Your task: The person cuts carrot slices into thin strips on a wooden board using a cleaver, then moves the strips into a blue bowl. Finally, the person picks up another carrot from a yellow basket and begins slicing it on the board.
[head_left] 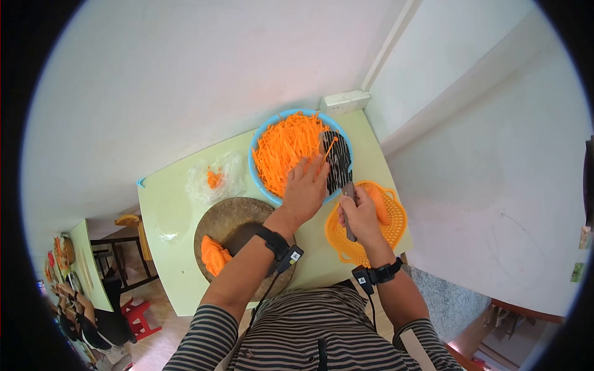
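Observation:
My right hand point(361, 217) is closed around the handle of a cleaver point(338, 162), whose dark, patterned blade is over the right side of a blue basin point(254, 169). A strip of carrot clings to the blade. Shredded carrot point(288, 145) is heaped in the basin. My left hand point(305, 190) lies over the basin's near edge, fingers stretched toward the blade and the shreds. Below my left forearm, a round wooden chopping board point(226, 217) bears sliced carrot point(215, 255). Beneath my right hand is a yellow basket point(339, 237) with a carrot point(377, 203) in it.
A clear plastic bag point(204, 179) with orange scraps lies left of the basin on the pale green table point(164, 207). A white socket box point(345, 102) is by the wall behind. At far left, another person point(93, 328) is at a second table, near a red stool point(140, 318).

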